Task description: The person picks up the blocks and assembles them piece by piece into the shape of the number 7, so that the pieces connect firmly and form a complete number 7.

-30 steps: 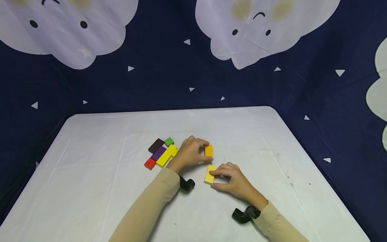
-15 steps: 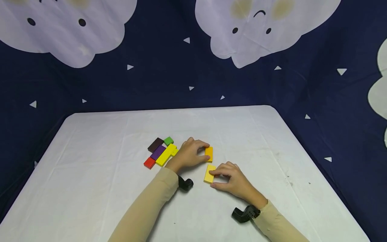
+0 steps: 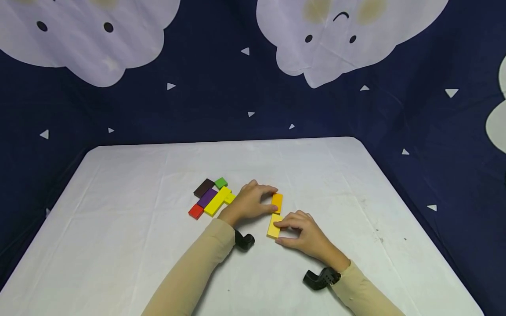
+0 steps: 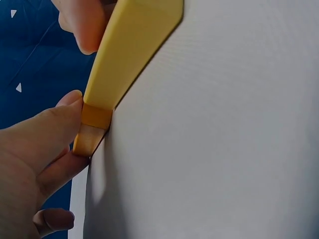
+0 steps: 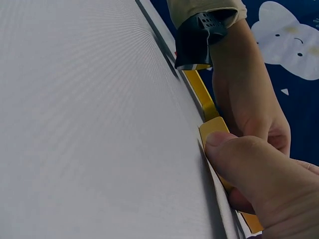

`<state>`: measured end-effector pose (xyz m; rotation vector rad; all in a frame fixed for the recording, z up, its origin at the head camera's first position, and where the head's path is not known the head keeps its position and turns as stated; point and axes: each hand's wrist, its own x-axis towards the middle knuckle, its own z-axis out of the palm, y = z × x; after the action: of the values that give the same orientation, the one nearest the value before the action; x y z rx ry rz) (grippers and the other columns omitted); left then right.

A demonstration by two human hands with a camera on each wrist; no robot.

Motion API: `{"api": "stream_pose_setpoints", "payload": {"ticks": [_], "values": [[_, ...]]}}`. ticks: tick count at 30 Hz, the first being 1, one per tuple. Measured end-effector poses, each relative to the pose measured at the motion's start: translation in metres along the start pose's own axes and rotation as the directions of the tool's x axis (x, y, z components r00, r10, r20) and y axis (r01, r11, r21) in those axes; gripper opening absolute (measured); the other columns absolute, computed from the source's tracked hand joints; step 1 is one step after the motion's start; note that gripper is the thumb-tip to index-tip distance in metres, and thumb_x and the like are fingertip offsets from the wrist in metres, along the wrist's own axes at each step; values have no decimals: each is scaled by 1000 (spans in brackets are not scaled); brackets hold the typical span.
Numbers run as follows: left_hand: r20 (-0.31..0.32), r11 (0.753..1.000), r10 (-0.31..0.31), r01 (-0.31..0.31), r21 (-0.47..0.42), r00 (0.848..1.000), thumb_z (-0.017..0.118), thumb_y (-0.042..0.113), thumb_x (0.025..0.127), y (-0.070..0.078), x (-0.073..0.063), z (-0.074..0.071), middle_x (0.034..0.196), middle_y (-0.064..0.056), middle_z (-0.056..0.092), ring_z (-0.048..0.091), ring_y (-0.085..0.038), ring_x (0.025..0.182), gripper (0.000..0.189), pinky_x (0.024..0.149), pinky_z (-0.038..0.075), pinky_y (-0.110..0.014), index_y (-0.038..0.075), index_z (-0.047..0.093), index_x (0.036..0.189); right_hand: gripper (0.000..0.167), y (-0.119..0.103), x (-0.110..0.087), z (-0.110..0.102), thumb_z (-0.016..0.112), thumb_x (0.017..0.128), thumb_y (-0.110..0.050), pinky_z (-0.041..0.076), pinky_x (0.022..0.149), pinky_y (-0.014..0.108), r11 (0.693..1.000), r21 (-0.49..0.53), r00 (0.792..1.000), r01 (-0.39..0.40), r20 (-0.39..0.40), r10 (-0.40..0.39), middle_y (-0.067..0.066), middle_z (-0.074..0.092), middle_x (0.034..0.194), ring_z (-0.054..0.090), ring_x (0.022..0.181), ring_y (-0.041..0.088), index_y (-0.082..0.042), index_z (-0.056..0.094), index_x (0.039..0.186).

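Note:
My left hand point(image 3: 249, 202) pinches an orange-yellow block point(image 3: 277, 202) between thumb and fingers, flat on the white table. Just nearer to me lies a pale yellow block point(image 3: 272, 229), which my right hand point(image 3: 302, 235) grips by its edges. The two blocks form a slightly bent line, end to end, and appear to touch. In the left wrist view, the pale yellow block point(image 4: 132, 55) runs up to the orange-yellow block point(image 4: 96, 116) at the left thumb. The right wrist view has the right thumb pressed on the end of the pale yellow block point(image 5: 213, 126).
Left of my hands lies a flat cluster of blocks: dark brown point(image 3: 204, 188), purple point(image 3: 207, 198), red point(image 3: 196, 211), green point(image 3: 221, 182), a long yellow one point(image 3: 216, 202) and a small yellow piece point(image 3: 229, 199). A dark blue cloud-print cloth point(image 3: 221, 101) hangs behind the table.
The left hand has brought the orange-yellow block slightly right and nearer, closing the gap to the pale yellow block. The right hand stays in place.

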<state>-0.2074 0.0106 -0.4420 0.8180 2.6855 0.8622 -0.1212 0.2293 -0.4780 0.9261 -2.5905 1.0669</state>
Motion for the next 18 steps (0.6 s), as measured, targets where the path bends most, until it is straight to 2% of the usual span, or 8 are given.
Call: {"api": "stream_pose_setpoints", "payload": {"ticks": [9,18], "values": [[24,1000,11,-11,16,1000,71,47,89,2,-2,-1,131,9,63,44,-13,98,57,88,38,-30,26,58,140,39,1,0,1,87,75,-27,36,82,31,1000,2,1000,-10,6,10,-18,70,102,53,89,2,-26,75,112],[11,999,18,-18,40,1000,71,48,88,4,-3,1,128,8,64,45,-13,97,57,87,39,-29,26,59,139,39,1,0,1,88,75,-26,36,81,31,1000,0,1000,-5,9,5,-18,70,102,53,90,2,-26,75,112]]}}
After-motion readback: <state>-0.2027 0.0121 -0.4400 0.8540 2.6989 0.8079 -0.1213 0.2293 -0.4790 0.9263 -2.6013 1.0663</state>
